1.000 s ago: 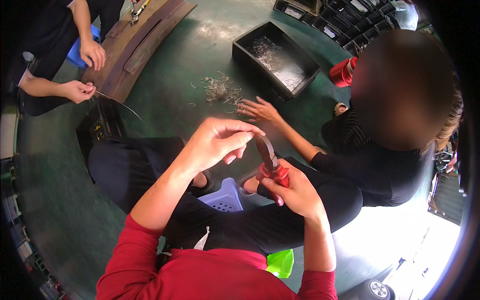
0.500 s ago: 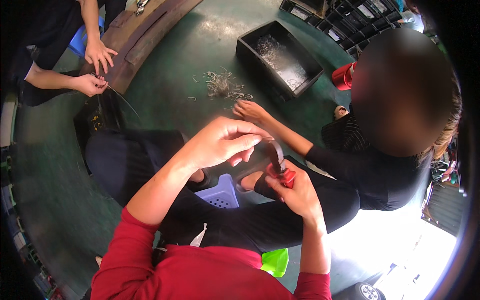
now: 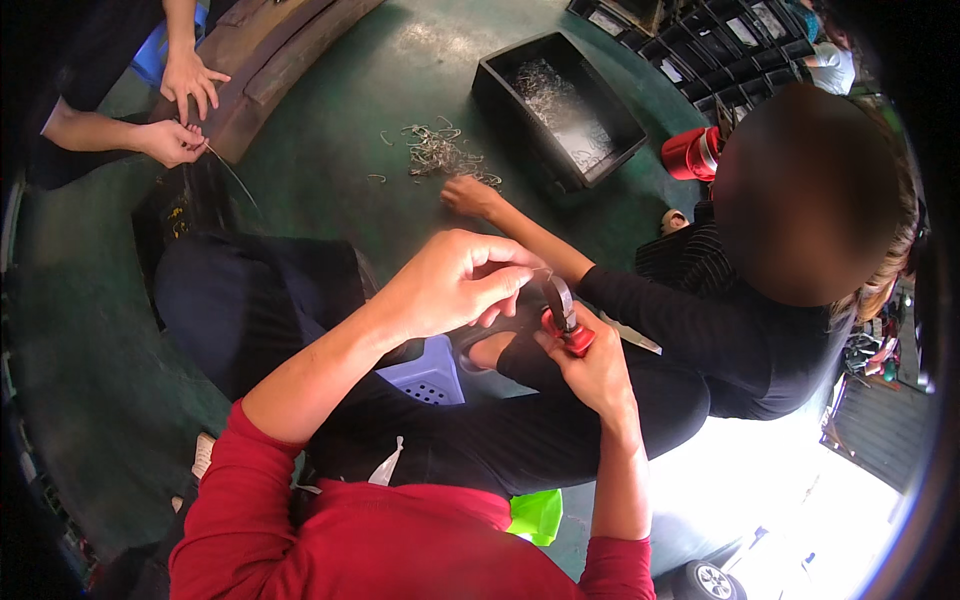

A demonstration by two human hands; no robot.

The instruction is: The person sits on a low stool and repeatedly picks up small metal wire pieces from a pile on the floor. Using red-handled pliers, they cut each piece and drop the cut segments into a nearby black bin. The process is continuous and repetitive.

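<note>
Right grip [image 3: 594,368] around one pair of pliers [image 3: 563,308], left grip [image 3: 450,287] on one wire [image 3: 543,268]

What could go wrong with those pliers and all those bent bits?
The left hand holds a thin piece close to the tip of the red-handled pliers in the right hand, so it might get nipped. A co-worker's hand is right by the pile of thin bent bits, whose ends could perhaps poke it.

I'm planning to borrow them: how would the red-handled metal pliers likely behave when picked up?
The red-handled metal pliers probably feel heavy for their size and stiff, given the thick dark head. The flared red grips likely resist slipping from the right hand.
</note>
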